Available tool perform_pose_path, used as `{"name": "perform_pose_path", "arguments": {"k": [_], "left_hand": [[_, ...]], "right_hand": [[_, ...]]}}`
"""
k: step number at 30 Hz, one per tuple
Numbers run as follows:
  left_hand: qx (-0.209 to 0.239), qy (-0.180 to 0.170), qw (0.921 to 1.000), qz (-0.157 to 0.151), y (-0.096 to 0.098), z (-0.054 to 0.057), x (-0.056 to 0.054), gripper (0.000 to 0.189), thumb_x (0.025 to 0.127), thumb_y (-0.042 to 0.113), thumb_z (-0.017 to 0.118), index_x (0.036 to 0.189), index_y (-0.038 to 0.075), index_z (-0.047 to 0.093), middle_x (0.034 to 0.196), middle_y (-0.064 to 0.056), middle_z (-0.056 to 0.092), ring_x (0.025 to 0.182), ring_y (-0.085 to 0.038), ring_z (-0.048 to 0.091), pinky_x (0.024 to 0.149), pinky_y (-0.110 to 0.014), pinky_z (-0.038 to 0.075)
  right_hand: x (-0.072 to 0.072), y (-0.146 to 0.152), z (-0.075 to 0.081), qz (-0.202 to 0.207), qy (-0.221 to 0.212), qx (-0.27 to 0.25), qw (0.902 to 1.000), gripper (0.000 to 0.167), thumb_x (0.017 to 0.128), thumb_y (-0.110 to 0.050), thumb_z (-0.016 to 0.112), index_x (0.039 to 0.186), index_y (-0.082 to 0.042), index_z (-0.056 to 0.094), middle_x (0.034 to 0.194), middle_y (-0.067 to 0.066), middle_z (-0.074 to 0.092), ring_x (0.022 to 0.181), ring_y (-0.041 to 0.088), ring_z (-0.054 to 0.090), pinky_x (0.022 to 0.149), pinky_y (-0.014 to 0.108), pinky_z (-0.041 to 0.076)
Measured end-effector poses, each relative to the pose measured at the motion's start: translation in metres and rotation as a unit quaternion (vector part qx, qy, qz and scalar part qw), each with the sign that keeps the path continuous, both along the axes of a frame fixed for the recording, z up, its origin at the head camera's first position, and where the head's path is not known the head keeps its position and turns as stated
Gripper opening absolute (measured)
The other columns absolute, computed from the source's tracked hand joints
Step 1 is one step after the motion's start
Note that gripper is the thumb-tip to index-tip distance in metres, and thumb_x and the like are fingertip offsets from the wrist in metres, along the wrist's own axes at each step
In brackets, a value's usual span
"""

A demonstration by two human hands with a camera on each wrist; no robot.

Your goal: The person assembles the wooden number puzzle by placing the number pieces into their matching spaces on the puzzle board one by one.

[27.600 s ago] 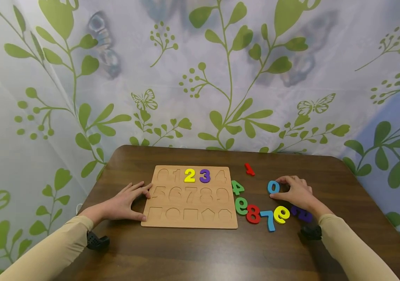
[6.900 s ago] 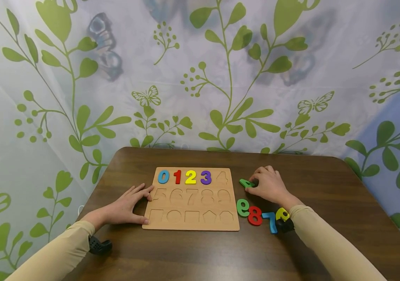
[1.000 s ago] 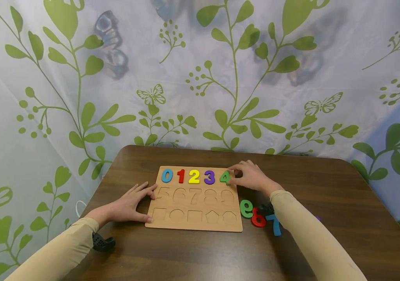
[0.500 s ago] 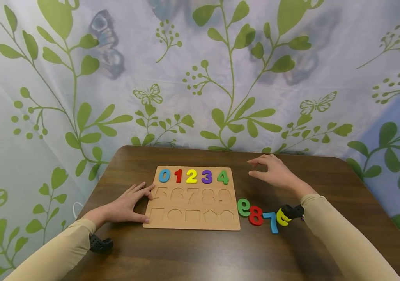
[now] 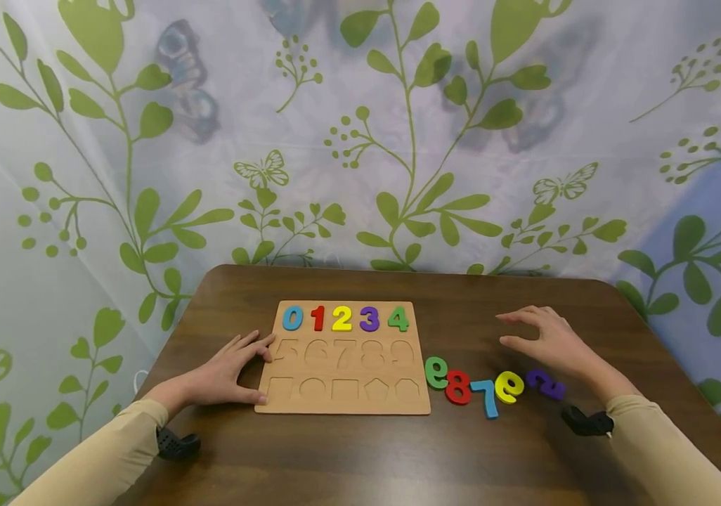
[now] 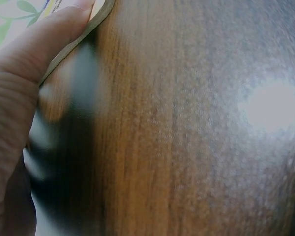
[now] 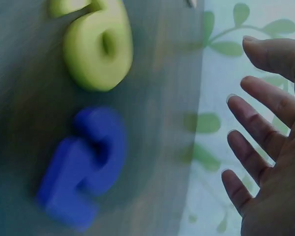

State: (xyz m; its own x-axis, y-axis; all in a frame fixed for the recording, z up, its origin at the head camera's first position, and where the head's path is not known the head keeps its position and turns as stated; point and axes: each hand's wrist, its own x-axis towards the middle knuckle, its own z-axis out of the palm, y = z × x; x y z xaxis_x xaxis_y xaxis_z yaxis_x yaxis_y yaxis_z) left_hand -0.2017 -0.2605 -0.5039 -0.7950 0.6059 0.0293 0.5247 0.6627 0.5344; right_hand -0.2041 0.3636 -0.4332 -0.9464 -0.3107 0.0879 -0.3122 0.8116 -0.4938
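My left hand (image 5: 226,371) rests at the left edge of the wooden puzzle board (image 5: 348,404), with its thumb (image 6: 64,29) on the near corner and a fingertip further up that edge. In the board's top row sit a blue 0 (image 5: 293,318), red 1 (image 5: 317,318), yellow 2 (image 5: 342,318), purple 3 (image 5: 369,319) and green 4 (image 5: 398,320). My right hand (image 5: 553,344) hovers over the table with fingers spread, holding nothing. Nearest it lie a purple number piece (image 5: 545,384), apparently a 5, and a yellow 6 or 9 (image 5: 509,387).
Right of the board lie a green 6 or 9 (image 5: 436,372), a red 8 (image 5: 458,387) and a blue 7 (image 5: 485,398). The board's middle row has number recesses and its lowest row shape recesses. A patterned cloth (image 5: 310,140) hangs behind the brown table (image 5: 335,457).
The green 4 lay loose earlier; my right hand let go of it in the top row and has moved right, away from the board. The left hand stays at the board's edge.
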Motion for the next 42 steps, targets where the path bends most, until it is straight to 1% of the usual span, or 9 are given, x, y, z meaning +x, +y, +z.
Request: {"name": "perform_pose_path", "arguments": {"k": [5,9,13,17,21,26,30,39,42], "left_hand": [[0.001,-0.001,1.0000,0.003,0.000,0.000,0.001,0.061,0.078,0.061,0.082,0.118,0.024,0.054,0.165,-0.012,0.032,0.152,-0.047,0.014,0.118,-0.068,0.004],[0.000,0.001,1.0000,0.004,-0.001,-0.001,0.001,0.063,0.077,0.062,0.082,0.118,0.024,0.054,0.165,-0.011,0.032,0.153,-0.046,0.014,0.118,-0.068,0.004],[-0.001,0.002,1.0000,0.002,-0.001,-0.002,0.001,0.063,0.077,0.062,0.082,0.119,0.023,0.054,0.164,-0.012,0.033,0.153,-0.046,0.014,0.118,-0.068,0.005],[-0.001,0.000,1.0000,0.004,-0.002,-0.003,0.001,0.063,0.077,0.063,0.082,0.118,0.024,0.054,0.164,-0.012,0.033,0.153,-0.046,0.014,0.118,-0.069,0.004],[-0.002,-0.002,1.0000,0.005,-0.002,-0.003,0.001,0.063,0.077,0.063,0.082,0.118,0.024,0.054,0.164,-0.011,0.033,0.153,-0.046,0.014,0.118,-0.068,0.004],[0.000,0.000,1.0000,0.003,-0.002,-0.002,0.000,0.063,0.077,0.063,0.082,0.118,0.024,0.054,0.164,-0.011,0.033,0.153,-0.046,0.014,0.118,-0.068,0.004],[0.001,-0.001,1.0000,0.003,-0.001,-0.001,0.000,0.063,0.077,0.062,0.082,0.118,0.024,0.054,0.165,-0.010,0.032,0.153,-0.046,0.014,0.118,-0.068,0.004],[0.001,0.002,1.0000,0.001,-0.001,0.002,0.001,0.061,0.078,0.060,0.082,0.118,0.023,0.054,0.164,-0.013,0.032,0.152,-0.048,0.014,0.118,-0.069,0.004],[0.000,-0.001,1.0000,0.001,0.000,0.002,0.002,0.061,0.079,0.061,0.082,0.118,0.023,0.054,0.164,-0.013,0.032,0.152,-0.049,0.014,0.117,-0.069,0.004]], "right_hand": [[0.016,0.023,-0.015,-0.015,-0.002,0.015,0.9998,0.054,0.095,-0.043,0.072,0.138,-0.013,0.064,0.135,0.019,0.058,0.128,0.048,0.037,0.096,0.077,0.020],[0.028,0.037,-0.025,-0.027,-0.002,0.024,0.9993,0.054,0.092,-0.044,0.075,0.137,-0.014,0.065,0.134,0.020,0.058,0.124,0.048,0.038,0.092,0.075,0.025],[0.038,0.049,-0.034,-0.039,-0.010,0.031,0.9987,0.053,0.088,-0.047,0.079,0.131,-0.017,0.069,0.131,0.019,0.058,0.122,0.046,0.038,0.089,0.073,0.027],[0.046,0.058,-0.042,-0.048,-0.007,0.032,0.9983,0.050,0.084,-0.048,0.082,0.123,-0.018,0.073,0.126,0.017,0.059,0.120,0.047,0.038,0.089,0.072,0.027],[0.050,0.064,-0.047,-0.052,-0.006,0.027,0.9983,0.050,0.082,-0.047,0.084,0.122,-0.020,0.073,0.124,0.016,0.059,0.121,0.048,0.037,0.087,0.071,0.027],[0.051,0.065,-0.050,-0.049,0.000,0.019,0.9986,0.048,0.082,-0.044,0.086,0.122,-0.020,0.073,0.120,0.013,0.061,0.119,0.047,0.038,0.085,0.068,0.029],[0.047,0.063,-0.051,-0.056,0.001,0.018,0.9983,0.047,0.083,-0.045,0.084,0.121,-0.020,0.074,0.119,0.011,0.061,0.119,0.045,0.038,0.087,0.065,0.030],[0.028,0.050,-0.054,-0.062,0.021,0.028,0.9975,0.051,0.089,-0.049,0.077,0.128,-0.016,0.072,0.122,0.016,0.059,0.115,0.043,0.039,0.088,0.065,0.030],[0.023,0.046,-0.055,-0.064,0.030,0.034,0.9969,0.054,0.088,-0.052,0.077,0.128,-0.015,0.072,0.122,0.017,0.058,0.115,0.043,0.039,0.088,0.065,0.030]]}}
